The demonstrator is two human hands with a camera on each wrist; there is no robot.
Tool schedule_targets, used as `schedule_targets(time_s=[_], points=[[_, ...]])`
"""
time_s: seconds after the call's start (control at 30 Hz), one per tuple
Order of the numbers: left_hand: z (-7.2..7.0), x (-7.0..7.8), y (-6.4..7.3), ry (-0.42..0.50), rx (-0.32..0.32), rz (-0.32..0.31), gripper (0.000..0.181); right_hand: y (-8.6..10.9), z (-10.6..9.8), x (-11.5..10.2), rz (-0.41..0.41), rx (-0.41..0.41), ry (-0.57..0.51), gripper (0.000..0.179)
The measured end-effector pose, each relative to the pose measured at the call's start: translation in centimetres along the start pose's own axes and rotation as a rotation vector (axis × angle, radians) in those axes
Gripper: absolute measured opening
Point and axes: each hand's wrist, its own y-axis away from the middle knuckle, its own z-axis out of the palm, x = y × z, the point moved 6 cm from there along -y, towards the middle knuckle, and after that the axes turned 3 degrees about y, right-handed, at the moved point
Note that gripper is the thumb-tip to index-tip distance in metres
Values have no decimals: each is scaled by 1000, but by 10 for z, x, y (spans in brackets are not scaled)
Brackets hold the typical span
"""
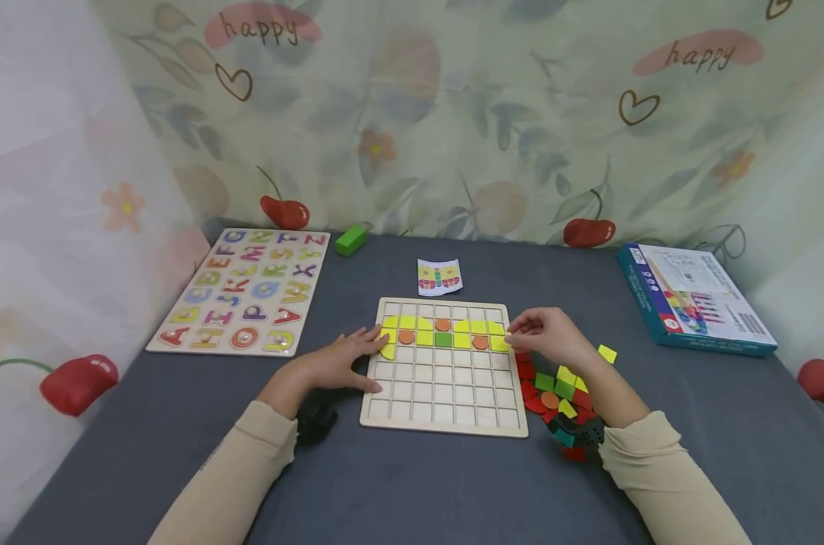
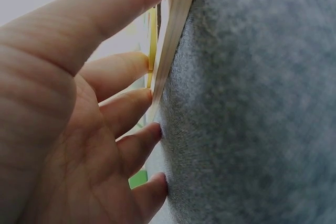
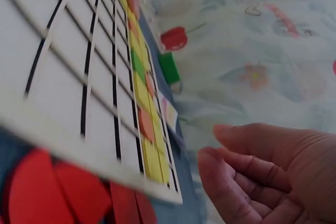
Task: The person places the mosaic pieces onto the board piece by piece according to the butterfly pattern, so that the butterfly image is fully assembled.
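A square wooden grid board lies on the dark cloth. Its upper rows hold yellow pieces, orange discs and a green square; a yellow rounded piece sits at the left below them. My left hand rests against the board's left edge with fingers spread, the thumb lower down on it. At the right end of the yellow row is my right hand, fingers bent and thumb near the index finger; in the right wrist view nothing shows between those fingertips.
Loose red, yellow, green and orange pieces lie right of the board, partly under the right forearm. Behind the board is a small picture card. An alphabet board, a green block and a teal box stand farther out.
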Motion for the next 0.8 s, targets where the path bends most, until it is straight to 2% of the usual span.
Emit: schedule_targets(time_s=[0.1, 0.33, 0.63, 0.8], points=[[0, -1, 1, -1, -3, -4, 88, 9, -13, 9, 3, -9, 49, 27], [0, -2, 0, 7, -1, -6, 88, 31, -36, 33, 43, -11, 77, 40], [-1, -3, -1, 5, 7, -5, 88, 51, -50, 78, 103, -34, 52, 46], [0, -3, 0, 6, 6, -12, 88, 58, -54, 92, 126, -29, 80, 46]])
